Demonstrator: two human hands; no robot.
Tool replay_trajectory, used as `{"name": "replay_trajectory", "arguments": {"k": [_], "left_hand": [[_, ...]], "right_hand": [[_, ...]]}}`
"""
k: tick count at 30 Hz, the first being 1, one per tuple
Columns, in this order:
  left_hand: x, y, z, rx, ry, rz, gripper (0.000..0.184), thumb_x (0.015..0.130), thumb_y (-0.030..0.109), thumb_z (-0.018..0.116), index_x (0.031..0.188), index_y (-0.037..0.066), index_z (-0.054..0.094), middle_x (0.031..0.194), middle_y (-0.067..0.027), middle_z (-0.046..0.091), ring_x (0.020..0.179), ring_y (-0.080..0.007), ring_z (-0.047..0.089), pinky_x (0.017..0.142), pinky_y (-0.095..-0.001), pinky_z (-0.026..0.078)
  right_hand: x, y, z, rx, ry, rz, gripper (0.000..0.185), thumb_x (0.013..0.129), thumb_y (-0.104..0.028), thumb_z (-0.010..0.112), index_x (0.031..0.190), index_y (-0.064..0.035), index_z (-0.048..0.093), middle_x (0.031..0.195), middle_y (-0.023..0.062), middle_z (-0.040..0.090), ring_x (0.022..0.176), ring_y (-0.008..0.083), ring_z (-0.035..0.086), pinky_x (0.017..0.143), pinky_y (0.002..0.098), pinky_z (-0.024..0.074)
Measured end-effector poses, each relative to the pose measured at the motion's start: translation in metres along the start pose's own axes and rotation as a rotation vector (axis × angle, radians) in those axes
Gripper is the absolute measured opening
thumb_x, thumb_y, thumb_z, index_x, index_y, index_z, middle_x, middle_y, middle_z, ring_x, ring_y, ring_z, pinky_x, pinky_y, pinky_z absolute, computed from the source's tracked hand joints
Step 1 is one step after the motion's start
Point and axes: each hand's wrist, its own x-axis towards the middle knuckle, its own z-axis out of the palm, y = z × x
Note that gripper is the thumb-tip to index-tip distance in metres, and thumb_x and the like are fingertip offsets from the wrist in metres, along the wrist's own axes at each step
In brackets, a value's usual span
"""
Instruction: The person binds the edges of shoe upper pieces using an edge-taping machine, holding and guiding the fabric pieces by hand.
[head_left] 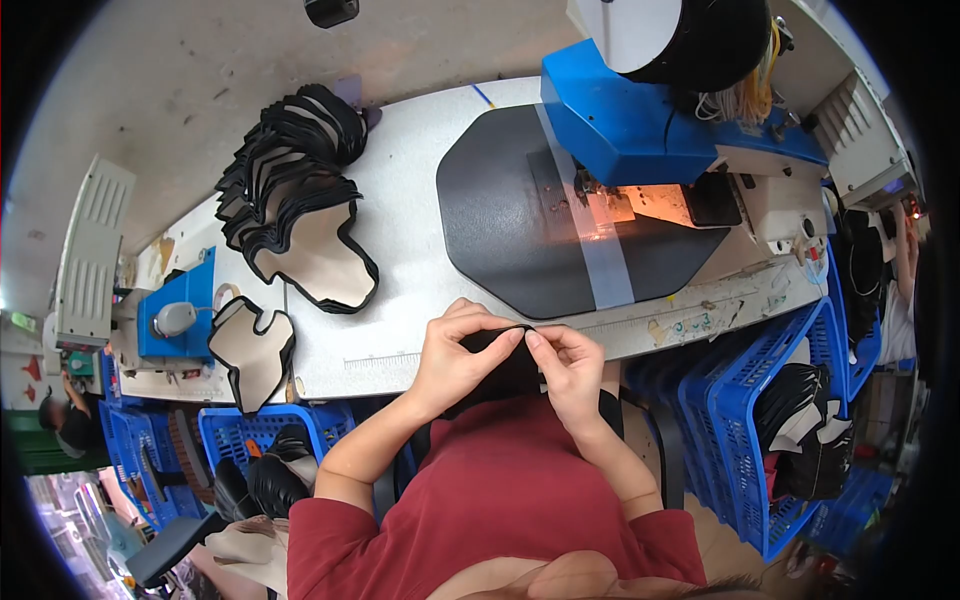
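Note:
At the near edge of the table, my left hand (pixel 462 352) and my right hand (pixel 566 372) meet, thumbs and fingers pinched together. Between them they grip the edge of a black piece of material (pixel 505 372), which hangs down in front of my red shirt; its full shape is hidden. Just beyond my hands lies a dark octagonal mat (pixel 500 215), with the lit needle area of a blue sewing machine (pixel 625 125) over its right side.
A fanned stack of black-edged, beige-lined cut pieces (pixel 315 255) lies left on the table (pixel 400 140), and a single similar piece (pixel 252 352) overhangs its edge. Blue baskets (pixel 740 440) with black pieces stand at right, another basket (pixel 215 425) at lower left. A person (pixel 75 420) is far left.

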Motion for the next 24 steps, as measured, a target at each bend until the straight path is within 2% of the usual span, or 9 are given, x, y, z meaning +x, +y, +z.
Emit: {"name": "replay_trajectory", "arguments": {"k": [14, 17, 24], "left_hand": [[0.0, -0.007, 0.008, -0.136, 0.041, -0.12, 0.008, 0.081, 0.008, 0.073, 0.081, 0.0, 0.071, 0.074, -0.0023, 0.062, 0.071, -0.0084, 0.053, 0.068, -0.0239, 0.041], [0.0, -0.006, 0.011, -0.208, 0.073, -0.179, 0.008, 0.079, 0.009, 0.074, 0.08, 0.001, 0.072, 0.069, -0.0034, 0.062, 0.072, -0.0119, 0.052, 0.069, -0.0269, 0.04], [0.002, -0.004, 0.013, -0.2, 0.093, -0.137, 0.008, 0.079, 0.007, 0.074, 0.079, 0.0, 0.071, 0.069, -0.0039, 0.063, 0.073, -0.0132, 0.052, 0.069, -0.0277, 0.041]], "right_hand": [[0.006, -0.015, 0.006, -0.102, 0.06, 0.045, 0.008, 0.087, -0.002, 0.068, 0.086, 0.0059, 0.071, 0.072, 0.0028, 0.068, 0.063, 0.0031, 0.058, 0.056, 0.0176, 0.0443], [0.006, -0.016, 0.006, -0.101, 0.065, 0.054, 0.008, 0.087, -0.002, 0.068, 0.085, 0.0058, 0.071, 0.071, 0.0022, 0.067, 0.061, 0.0024, 0.056, 0.054, 0.0171, 0.0424], [0.006, -0.014, 0.012, -0.051, 0.105, 0.006, 0.008, 0.087, -0.001, 0.067, 0.083, 0.0053, 0.07, 0.069, -0.0001, 0.065, 0.06, 0.0014, 0.055, 0.053, 0.0162, 0.0407]]}}
